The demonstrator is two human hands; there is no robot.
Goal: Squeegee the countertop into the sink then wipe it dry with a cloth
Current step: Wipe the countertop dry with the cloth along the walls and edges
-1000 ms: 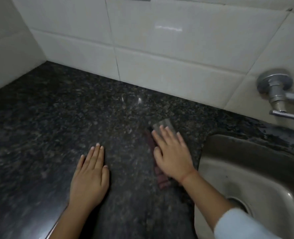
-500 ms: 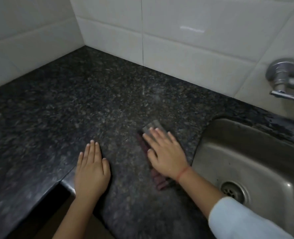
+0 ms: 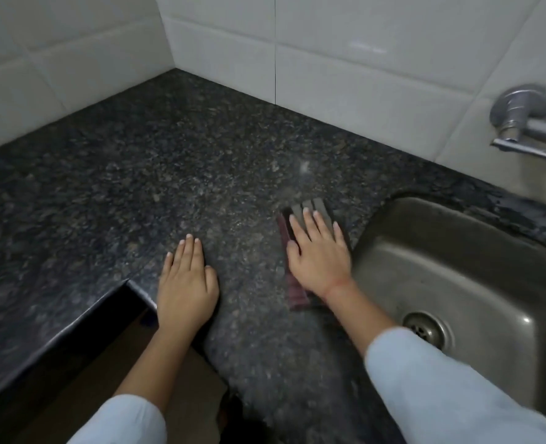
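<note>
A folded cloth (image 3: pixel 297 294), dark red with grey stripes, lies flat on the dark speckled granite countertop (image 3: pixel 169 187) just left of the steel sink (image 3: pixel 476 270). My right hand (image 3: pixel 318 256) presses down on the cloth with fingers spread, covering its middle; the cloth's far end and near end stick out. My left hand (image 3: pixel 185 283) rests flat on the counter near its inner corner edge, holding nothing. No squeegee is in view.
White tiled walls (image 3: pixel 361 75) meet in a corner at the back left. A metal tap (image 3: pixel 521 123) juts from the wall above the sink. The sink drain (image 3: pixel 425 328) is by my right forearm. The counter edge (image 3: pixel 73 318) steps back at the lower left.
My right hand has slid the cloth to the right, up to the sink's rim. The left hand stays flat in place. My view has tilted back and left.
</note>
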